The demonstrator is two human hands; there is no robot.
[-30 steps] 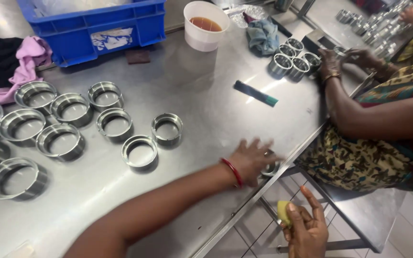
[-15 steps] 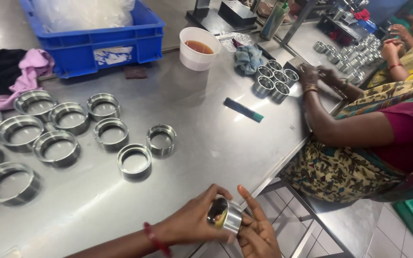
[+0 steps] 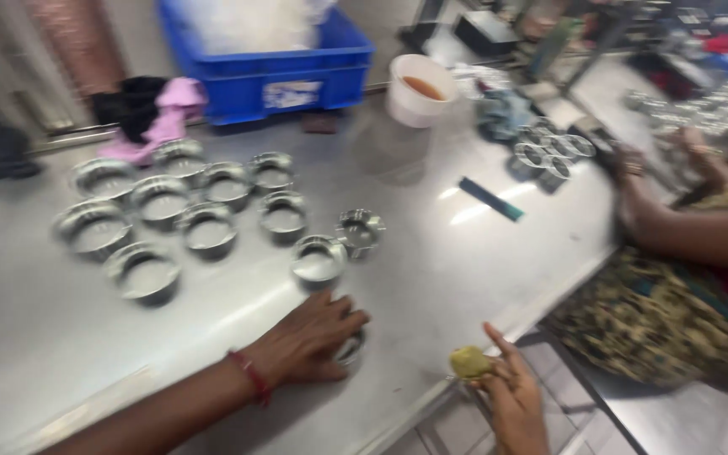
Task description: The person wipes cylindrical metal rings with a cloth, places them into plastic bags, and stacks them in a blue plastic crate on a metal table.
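Note:
My left hand (image 3: 309,337) rests on the steel table (image 3: 431,270) near its front edge, fingers curled over a shiny metal ring (image 3: 349,347). My right hand (image 3: 511,396) is below the table edge and pinches a small yellow-green pad (image 3: 468,362). Just beyond my left hand stand several more metal rings (image 3: 212,219) in loose rows; the closest one (image 3: 317,259) is a little way from my fingers. The picture is blurred by motion.
A blue crate (image 3: 271,67) and a white bowl (image 3: 419,88) of brown liquid stand at the back. Pink and black cloths (image 3: 157,105) lie at the left. A dark flat strip (image 3: 490,198) lies mid-table. A co-worker's arm (image 3: 701,227) reaches more rings (image 3: 549,152) on the right.
My left hand has moved from my right hand back onto the table, setting the ring down near the edge. My right hand keeps the pad. The view has swung left.

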